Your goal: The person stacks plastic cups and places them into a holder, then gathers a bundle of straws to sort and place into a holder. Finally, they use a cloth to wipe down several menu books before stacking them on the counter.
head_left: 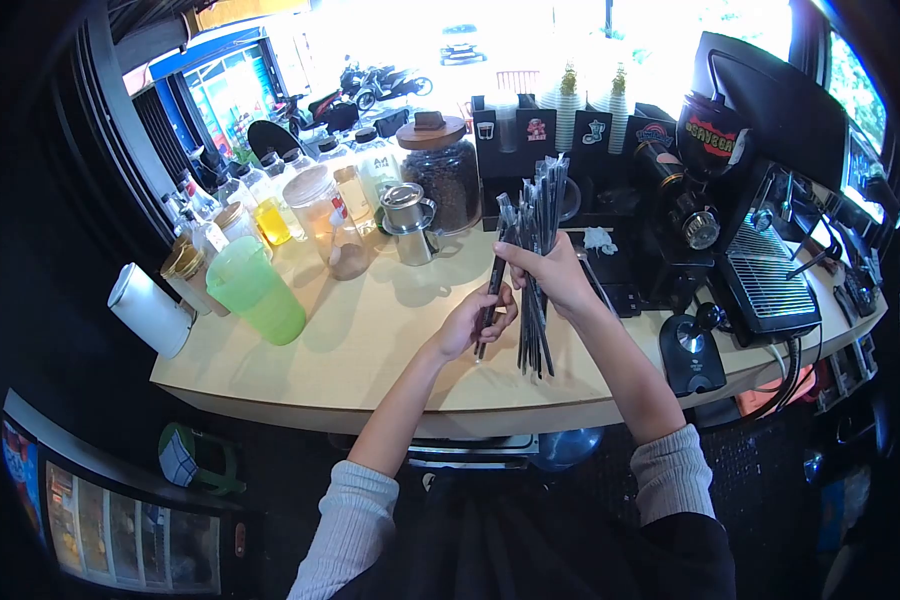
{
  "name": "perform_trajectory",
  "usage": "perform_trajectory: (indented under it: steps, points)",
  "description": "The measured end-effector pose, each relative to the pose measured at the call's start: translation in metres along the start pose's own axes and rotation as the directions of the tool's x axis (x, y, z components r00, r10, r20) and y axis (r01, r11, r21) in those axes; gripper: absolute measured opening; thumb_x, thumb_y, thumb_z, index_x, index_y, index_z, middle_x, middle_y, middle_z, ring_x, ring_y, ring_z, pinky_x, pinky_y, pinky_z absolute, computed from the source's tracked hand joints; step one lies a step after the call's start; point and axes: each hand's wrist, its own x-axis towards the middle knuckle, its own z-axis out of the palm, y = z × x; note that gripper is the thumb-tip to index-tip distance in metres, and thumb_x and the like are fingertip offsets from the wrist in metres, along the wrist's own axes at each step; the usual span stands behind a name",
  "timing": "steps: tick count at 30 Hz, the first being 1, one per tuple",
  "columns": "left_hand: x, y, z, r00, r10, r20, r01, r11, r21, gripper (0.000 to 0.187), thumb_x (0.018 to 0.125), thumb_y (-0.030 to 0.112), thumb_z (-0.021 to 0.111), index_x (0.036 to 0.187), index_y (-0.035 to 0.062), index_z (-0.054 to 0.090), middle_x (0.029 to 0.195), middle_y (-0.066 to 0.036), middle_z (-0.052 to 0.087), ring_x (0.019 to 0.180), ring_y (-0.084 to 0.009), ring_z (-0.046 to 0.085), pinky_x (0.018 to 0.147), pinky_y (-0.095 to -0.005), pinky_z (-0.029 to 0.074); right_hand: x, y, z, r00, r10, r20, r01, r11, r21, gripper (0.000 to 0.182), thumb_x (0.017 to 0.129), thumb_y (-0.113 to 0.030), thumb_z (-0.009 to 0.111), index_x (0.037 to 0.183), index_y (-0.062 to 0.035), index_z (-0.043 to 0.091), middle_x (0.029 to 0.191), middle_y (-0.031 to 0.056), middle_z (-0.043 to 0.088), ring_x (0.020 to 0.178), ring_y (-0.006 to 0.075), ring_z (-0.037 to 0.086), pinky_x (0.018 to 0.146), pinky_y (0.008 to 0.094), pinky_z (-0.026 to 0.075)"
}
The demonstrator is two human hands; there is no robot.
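Observation:
Above the middle of the wooden counter, my right hand [555,272] is closed round a thick bundle of dark, plastic-wrapped straws [537,325]. The bundle stands nearly upright, its wrapper ends fanning out above the fingers. Just left of it and lower, my left hand [478,318] has its fingers wrapped round a few dark straws [496,275]. The tops of these reach up beside my right thumb. Behind the hands stand a steel drip filter and cup [410,222] and a large glass jar of dark beans [444,180] with a wooden lid.
At the left are a green pitcher [257,292], a white container [150,308], a clear tub [322,215] and several bottles. A black holder with stacked cups [563,115] stands behind. Rightward are a grinder [705,150], a tamping stand [692,360] and an espresso machine [770,285].

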Motion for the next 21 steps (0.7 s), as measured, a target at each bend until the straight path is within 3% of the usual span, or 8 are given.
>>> perform_trajectory:
  steps: [3,5,10,12,14,18,20,21]
  points:
    - [0.008,-0.011,0.0,0.967,0.222,-0.127,-0.187,0.952,0.244,0.028,0.089,0.032,0.036,0.102,0.0081,0.044,0.077,-0.007,0.049,0.049,-0.0072,0.04,0.045,-0.0192,0.033,-0.001,-0.002,0.0,0.998,-0.045,-0.041,0.045,0.999,-0.022,0.016,0.076,-0.013,0.069,0.075,-0.0045,0.056,0.055,-0.0012,0.052,0.048,0.0057,0.049,0.046,0.0205,0.038]
    - [0.013,-0.016,-0.004,0.571,0.734,-0.368,-0.248,0.582,0.775,0.036,0.091,0.04,0.037,0.094,0.0061,0.049,0.077,-0.004,0.051,0.051,-0.007,0.043,0.047,-0.0212,0.034,-0.003,-0.005,-0.001,0.989,-0.124,-0.079,0.118,0.99,-0.077,0.016,0.076,-0.014,0.069,0.077,-0.0027,0.058,0.057,-0.0007,0.054,0.049,0.0051,0.049,0.047,0.0204,0.04]
    - [-0.002,0.016,-0.007,0.849,0.174,-0.499,0.09,0.883,0.461,0.049,0.089,0.05,0.04,0.078,0.0056,0.057,0.063,0.002,0.052,0.058,-0.0078,0.051,0.052,-0.0213,0.041,-0.007,0.002,0.006,0.969,-0.247,-0.01,0.241,0.95,-0.197,0.017,0.075,-0.012,0.068,0.083,-0.0002,0.059,0.06,0.0005,0.055,0.052,0.0055,0.05,0.049,0.0227,0.041]
    - [0.003,0.025,0.006,0.898,-0.148,-0.415,0.104,0.987,-0.126,0.049,0.087,0.053,0.04,0.082,0.0073,0.058,0.069,0.0,0.057,0.062,-0.0098,0.056,0.056,-0.0205,0.046,-0.011,0.007,0.01,0.964,-0.26,0.051,0.265,0.952,-0.157,0.016,0.075,-0.009,0.066,0.085,0.0004,0.059,0.06,0.0025,0.056,0.052,0.0071,0.05,0.051,0.0248,0.042]
    - [0.009,0.031,-0.003,0.938,-0.102,-0.332,0.023,0.972,-0.232,0.04,0.089,0.044,0.044,0.086,0.0071,0.057,0.072,0.0,0.059,0.067,-0.0107,0.059,0.06,-0.0225,0.05,-0.013,0.016,0.007,0.882,-0.34,0.328,0.457,0.789,-0.411,0.019,0.071,-0.002,0.061,0.089,0.0004,0.058,0.062,0.0065,0.056,0.055,0.0106,0.051,0.055,0.0273,0.043]
    - [0.023,0.035,-0.034,0.99,-0.024,-0.137,-0.062,0.807,-0.588,0.021,0.09,0.02,0.048,0.1,0.0029,0.054,0.089,-0.003,0.059,0.078,-0.0135,0.059,0.067,-0.0265,0.051,-0.013,0.024,0.002,0.884,-0.196,0.425,0.419,0.735,-0.533,0.02,0.073,-0.002,0.061,0.094,-0.0035,0.061,0.074,0.0022,0.059,0.067,0.0061,0.047,0.06,0.0245,0.042]
    - [0.017,0.045,-0.009,0.807,0.198,-0.557,-0.294,0.952,-0.088,0.017,0.092,0.018,0.046,0.097,0.003,0.053,0.074,0.001,0.053,0.061,-0.0073,0.053,0.063,-0.0218,0.051,-0.01,0.023,-0.002,0.933,-0.22,0.284,0.339,0.803,-0.49,0.023,0.074,-0.004,0.063,0.097,-0.0042,0.061,0.072,0.001,0.058,0.066,0.0064,0.048,0.059,0.0242,0.042]
    - [0.017,0.045,-0.005,0.769,0.284,-0.573,-0.358,0.934,-0.017,0.019,0.093,0.019,0.043,0.1,0.0033,0.051,0.071,0.002,0.048,0.057,-0.0057,0.047,0.055,-0.0197,0.046,-0.008,0.018,-0.001,0.964,-0.226,0.14,0.264,0.865,-0.426,0.027,0.075,-0.006,0.065,0.101,-0.0049,0.062,0.071,-0.0002,0.058,0.064,0.0067,0.048,0.058,0.0238,0.042]
